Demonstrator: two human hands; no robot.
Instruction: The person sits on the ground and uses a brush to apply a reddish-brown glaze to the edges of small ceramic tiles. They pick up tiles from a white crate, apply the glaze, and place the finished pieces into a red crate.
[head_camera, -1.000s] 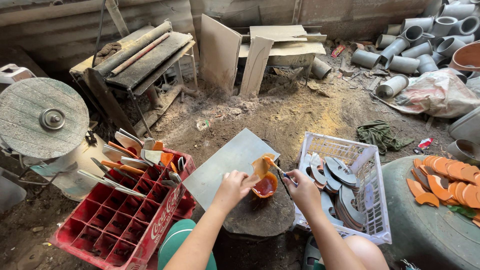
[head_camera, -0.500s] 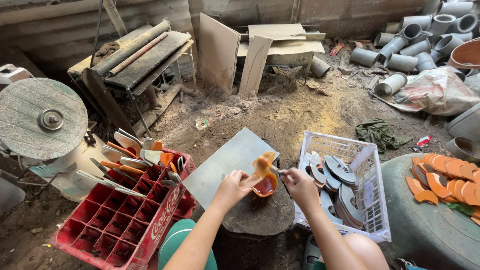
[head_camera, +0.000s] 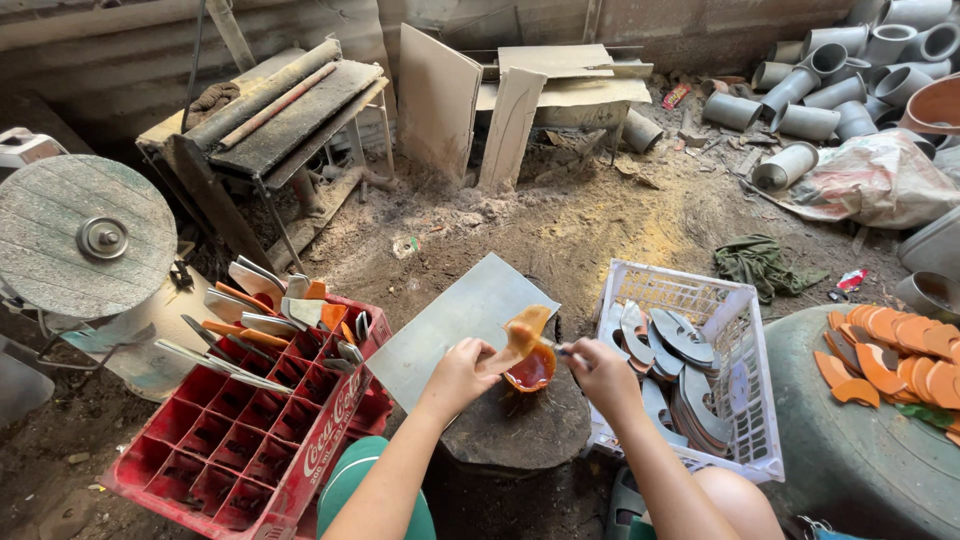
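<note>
A spoon-shaped piece is coated orange over a small bowl in a dirt-floored workshop.

From the left, a round grey wheel (head_camera: 85, 236) is seen, then a red crate (head_camera: 240, 430) with coated and bare pieces stood in its back cells. The left hand (head_camera: 462, 372) is closed on the handle of the orange-coated piece (head_camera: 524, 328), held tilted just above the bowl of orange liquid (head_camera: 531, 370) on a dark stump (head_camera: 515, 425); compared with a second ago, piece and hands have barely shifted, so the coating seems ongoing. The right hand (head_camera: 600, 368) is pinched on a thin tool, probably a brush, its tip at the bowl. A grey board (head_camera: 450, 325) lies behind, a white basket (head_camera: 735, 400) of uncoated pieces stands right, crowding that elbow, and orange pieces (head_camera: 895, 350) dry beyond.
</note>
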